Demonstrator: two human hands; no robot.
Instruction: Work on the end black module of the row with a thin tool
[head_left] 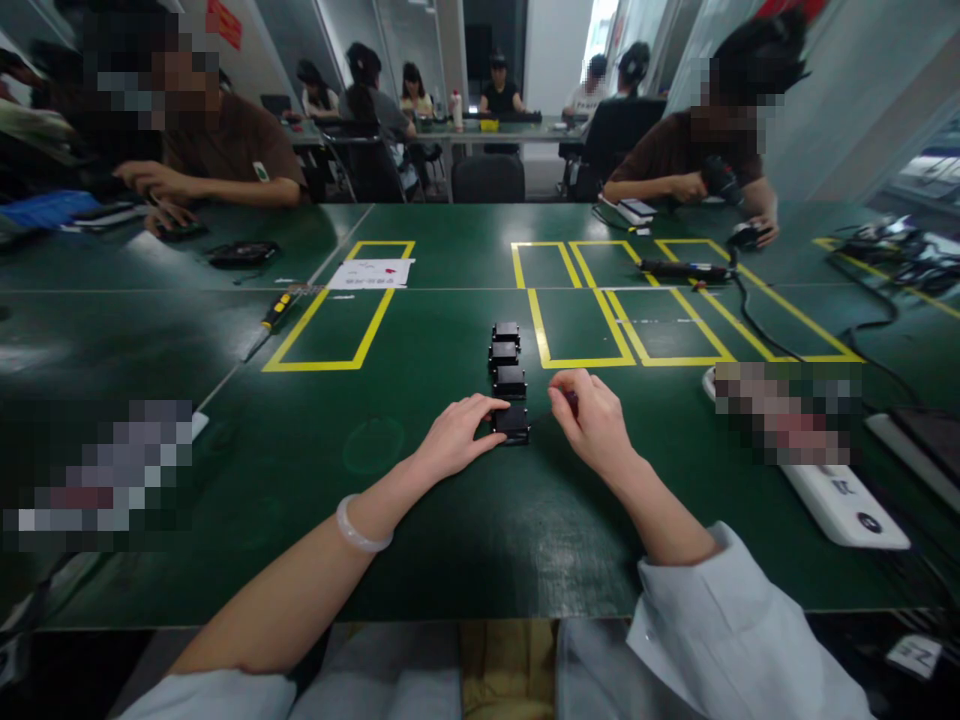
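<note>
Several small black box-shaped parts with pins or screws jutting from their sides stand in a column on the green table. My left hand [459, 432], with a pale bracelet on its wrist, grips the nearest black box [513, 422], thumb at its near corner and fingers at its far left side. Beyond it lie a second black box [509, 380], a third black box [505, 353] and the farthest black box [506, 331]. Just right of the column, my right hand [592, 415] is closed, fingertips bent together. Something small and dark shows in its grasp, too hidden to name.
Yellow tape outlines [589, 362] mark the green table [450, 560]. A screwdriver [277, 312] and a paper sheet [371, 273] lie left. Rightward are a white power strip [847, 510], a black cylindrical tool [686, 270] and cables [900, 255]. Two people work across the table.
</note>
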